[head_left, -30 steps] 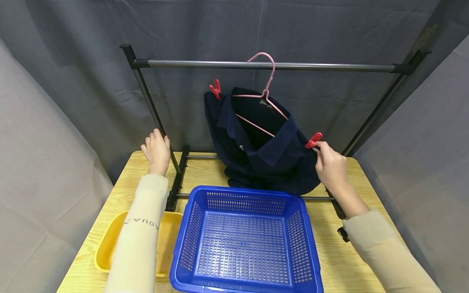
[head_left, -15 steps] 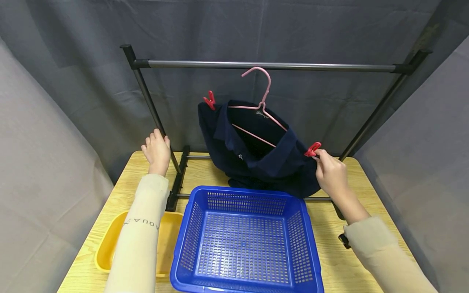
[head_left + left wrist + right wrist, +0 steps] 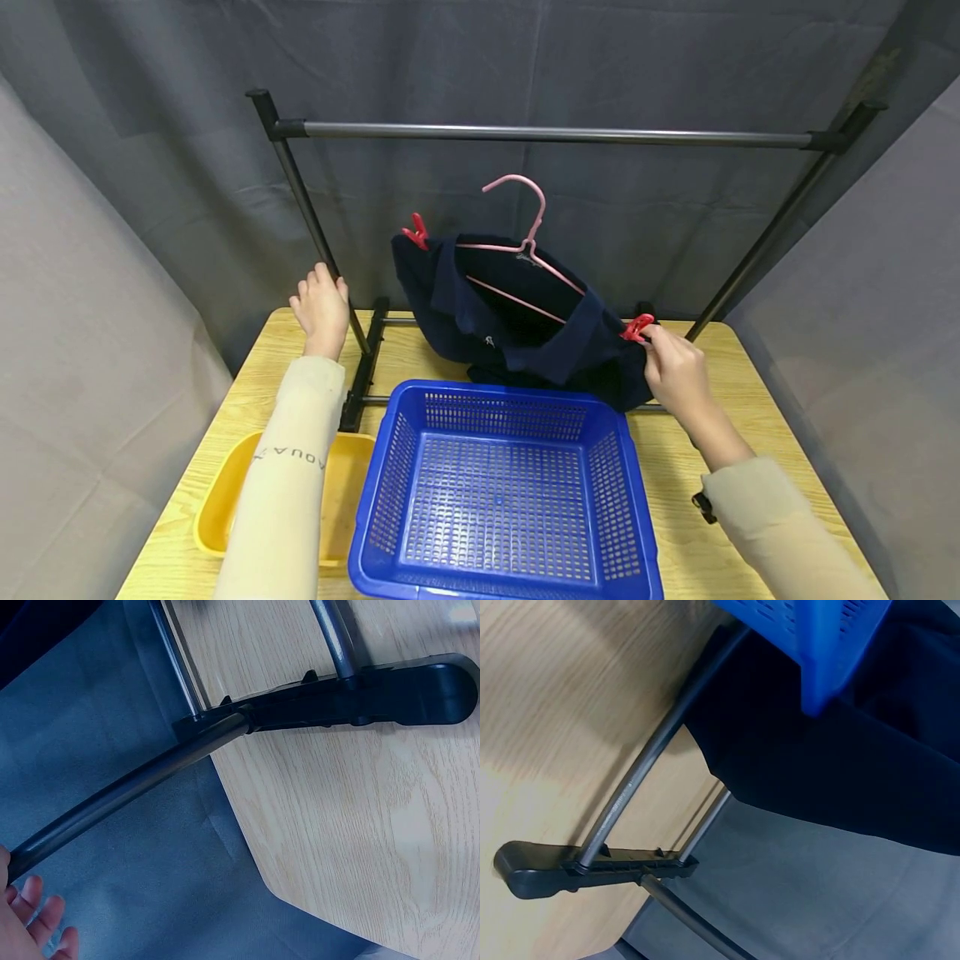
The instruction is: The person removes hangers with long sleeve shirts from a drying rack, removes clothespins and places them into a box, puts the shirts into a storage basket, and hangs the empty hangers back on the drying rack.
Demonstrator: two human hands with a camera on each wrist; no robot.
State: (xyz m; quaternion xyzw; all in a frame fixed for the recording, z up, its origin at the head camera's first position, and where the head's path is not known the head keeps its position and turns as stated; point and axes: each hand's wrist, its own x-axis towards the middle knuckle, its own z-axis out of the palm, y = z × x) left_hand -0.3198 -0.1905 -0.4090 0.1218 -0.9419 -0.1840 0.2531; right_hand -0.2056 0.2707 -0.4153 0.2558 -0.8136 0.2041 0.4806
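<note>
A navy polo shirt [image 3: 442, 312] hangs tilted on a pink hanger [image 3: 542, 204], whose hook is off the rack's crossbar [image 3: 450, 132] and below it. One red clip [image 3: 417, 233] grips the left shoulder, another red clip [image 3: 637, 327] the right. Beside that second clip my right hand [image 3: 678, 371] pinches the shirt's shoulder; this hand is out of sight in its own wrist view, where the dark shirt [image 3: 817, 772] fills the upper right. My left hand [image 3: 322, 304] holds the rack's left post [image 3: 302, 196] between thumb and forefinger, the other fingers spread.
In front of the shirt stands a blue mesh basket [image 3: 510, 390], with nothing in it. A yellow basin [image 3: 345, 492] sits to its left, partly behind my left sleeve. The rack's black foot [image 3: 420, 694] rests on the wooden table [image 3: 720, 500]. Grey curtain hangs behind.
My right hand has lowered the shirt and hanger, which also shift slightly left. The hook has dropped from the crossbar's height to well below it. My left hand stays put.
</note>
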